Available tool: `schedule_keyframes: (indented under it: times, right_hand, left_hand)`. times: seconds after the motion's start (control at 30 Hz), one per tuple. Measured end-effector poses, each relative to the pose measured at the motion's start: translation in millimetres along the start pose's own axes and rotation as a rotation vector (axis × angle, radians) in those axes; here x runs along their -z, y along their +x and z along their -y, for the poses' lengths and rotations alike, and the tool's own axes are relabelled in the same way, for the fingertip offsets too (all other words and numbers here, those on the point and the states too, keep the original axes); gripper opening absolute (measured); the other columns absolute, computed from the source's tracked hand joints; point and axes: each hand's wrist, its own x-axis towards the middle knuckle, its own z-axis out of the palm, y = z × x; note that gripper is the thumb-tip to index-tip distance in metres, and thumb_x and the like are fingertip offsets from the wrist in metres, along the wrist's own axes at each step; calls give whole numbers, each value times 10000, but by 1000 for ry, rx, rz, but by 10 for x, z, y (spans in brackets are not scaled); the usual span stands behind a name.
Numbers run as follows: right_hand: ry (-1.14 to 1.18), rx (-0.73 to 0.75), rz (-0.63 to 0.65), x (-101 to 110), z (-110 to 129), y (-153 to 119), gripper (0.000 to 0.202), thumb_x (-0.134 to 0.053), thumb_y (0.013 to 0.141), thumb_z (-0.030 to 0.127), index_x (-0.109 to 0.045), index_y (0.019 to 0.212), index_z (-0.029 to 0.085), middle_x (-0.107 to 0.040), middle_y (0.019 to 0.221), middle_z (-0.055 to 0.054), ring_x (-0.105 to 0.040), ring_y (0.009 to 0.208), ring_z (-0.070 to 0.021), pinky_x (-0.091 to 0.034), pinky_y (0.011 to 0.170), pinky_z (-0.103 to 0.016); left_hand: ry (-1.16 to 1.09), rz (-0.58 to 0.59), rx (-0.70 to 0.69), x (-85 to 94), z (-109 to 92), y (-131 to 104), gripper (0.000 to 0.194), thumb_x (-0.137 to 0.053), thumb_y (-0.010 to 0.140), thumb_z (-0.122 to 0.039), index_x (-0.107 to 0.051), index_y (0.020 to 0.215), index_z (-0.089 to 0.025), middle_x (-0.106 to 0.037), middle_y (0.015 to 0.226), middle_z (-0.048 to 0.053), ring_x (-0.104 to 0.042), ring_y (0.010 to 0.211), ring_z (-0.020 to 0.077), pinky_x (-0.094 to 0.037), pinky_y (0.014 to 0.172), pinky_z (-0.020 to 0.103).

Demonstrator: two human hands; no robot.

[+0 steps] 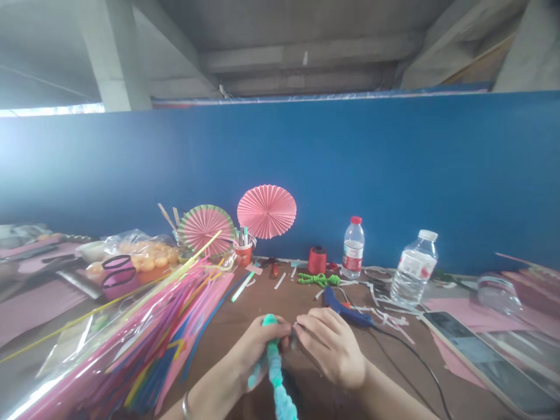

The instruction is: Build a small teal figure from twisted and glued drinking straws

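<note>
A fuzzy turquoise strand [276, 373], twisted like pipe cleaners, runs from the bottom edge up between my hands. My left hand [249, 350] is closed around its upper part, and a rounded turquoise end pokes out above the thumb. A second short turquoise piece [254, 376] shows below my left palm. Close by on the right, my right hand [335, 347] has its fingers pinched together by the left fingertips. Something small and pale seems to be at that pinch, too small to make out. Past my right hand lies a blue glue gun [347, 309] with a black cord.
Bundled colourful pipe cleaners [144, 344] in clear plastic fill the left side. Two pink paper fans [266, 211] stand behind, near a red pen cup [243, 254]. Red thread [317, 261], green cord [318, 280], bottles [414, 268], paper strips and a phone [490, 364] lie to the right.
</note>
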Motion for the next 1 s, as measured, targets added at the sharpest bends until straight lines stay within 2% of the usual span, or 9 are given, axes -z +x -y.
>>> schedule_keyframes:
  times: [0.13,0.23,0.33,0.47,0.57,0.67,0.77,0.87,1.0]
  right_hand:
    - [187,-188,-62,-42,66,24,217,-488,796,122,-602,973,172,-611,828,-82,-516,737,-186,-431,645,-324]
    - [452,-450,-74,-88,133,69,128,-512,791,165,-633,829,182,-595,765,-57,-528,702,-162,-432,630,-276]
    - [689,-775,-85,-129,161,116,104,-582,742,211,-624,659,165,-595,696,-35,-538,666,-158,-421,615,-253]
    - [1193,-1151,-164,-193,133,147,113,-622,692,244,-616,653,138,-546,549,9,-497,507,-106,-392,512,-214]
    - [1534,-1298,-296,-221,124,160,153,-680,616,210,-578,718,160,-490,516,61,-432,412,-54,-347,438,-170]
    - [1681,-1384,-286,-211,150,179,216,-696,602,196,-534,745,183,-456,475,82,-410,371,-35,-308,397,-138]
    - [1675,-1368,-297,-192,165,199,237,-717,595,228,-521,720,188,-454,475,87,-407,358,-31,-312,391,-138]
    - [1487,-1266,-326,-187,138,199,219,-729,592,270,-553,667,164,-513,537,60,-452,410,-48,-366,437,-167]
    - [1145,-1182,-216,-174,85,170,229,-660,670,356,-643,724,134,-602,569,-11,-536,499,-125,-427,506,-234]
  left_hand:
    - [108,-54,-117,-50,-23,28,94,-652,579,-186,-577,572,-128,-541,441,-22,-459,406,80,-349,445,194]
    - [370,-128,-320,-61,-69,21,96,-665,572,-190,-589,566,-132,-580,481,-4,-485,448,101,-364,474,211]
    - [661,-142,-488,-34,-100,-10,68,-631,621,-184,-608,581,-134,-574,519,-1,-492,501,112,-359,498,212]
    - [803,-132,-569,-2,-107,-38,61,-605,657,-185,-612,618,-139,-580,564,3,-504,542,120,-368,525,210]
    - [824,-110,-586,-1,-100,-44,42,-600,659,-169,-614,627,-146,-586,579,4,-523,560,125,-385,551,214]
    - [838,-87,-600,-6,-91,-43,55,-582,654,-126,-624,628,-150,-593,595,9,-534,577,128,-394,573,221]
    - [781,-94,-555,-12,-85,-25,54,-581,657,-141,-622,622,-142,-596,567,13,-521,533,122,-389,532,221]
    - [657,-123,-481,-27,-91,0,61,-592,656,-164,-607,606,-133,-584,513,5,-503,493,112,-386,502,214]
    - [550,-169,-470,-35,-99,17,70,-597,664,-175,-602,610,-131,-586,518,-1,-509,511,106,-390,520,205]
